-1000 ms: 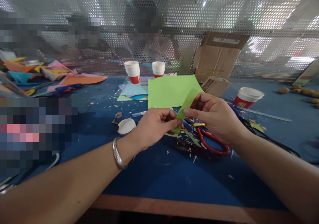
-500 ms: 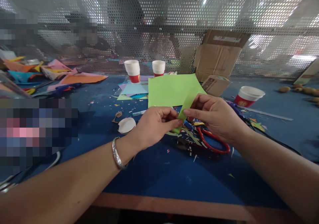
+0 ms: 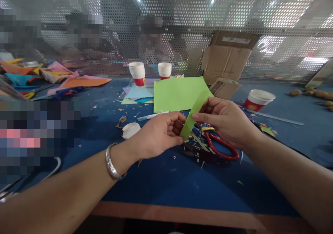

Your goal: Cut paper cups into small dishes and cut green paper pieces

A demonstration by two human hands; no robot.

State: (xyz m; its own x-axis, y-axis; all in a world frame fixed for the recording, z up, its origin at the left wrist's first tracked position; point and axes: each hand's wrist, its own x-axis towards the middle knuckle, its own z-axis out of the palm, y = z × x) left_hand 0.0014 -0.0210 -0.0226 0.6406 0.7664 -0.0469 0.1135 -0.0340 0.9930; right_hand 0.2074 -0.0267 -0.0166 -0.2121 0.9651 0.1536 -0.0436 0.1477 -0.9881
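A narrow light-green paper strip (image 3: 191, 120) slants upward between my hands. My right hand (image 3: 225, 121) pinches it, thumb in front and fingers behind. At its lower end, my left hand (image 3: 158, 131) holds the edge, with the thumb at the bottom corner and curled fingers partly behind the strip. Beyond lies a large green paper sheet (image 3: 179, 93). Below my right hand rest red-handled scissors (image 3: 223, 154), their blades hidden among paper scraps (image 3: 200, 143). A white paper piece (image 3: 130, 130) and a pen (image 3: 148, 116) lie beside my left hand.
Stacked paper cups (image 3: 137, 75) stand at the back, with another red-and-white cup (image 3: 258, 100) tilted at right. A cardboard box (image 3: 229, 60) leans against the perforated metal screen (image 3: 182, 29). Coloured papers (image 3: 85, 82) pile at far left; a clear ruler-like strip (image 3: 278, 117) lies right.
My left thumb has slid down and left to the strip's lower edge, uncovering more of the strip. My right hand keeps its pinch almost in place.
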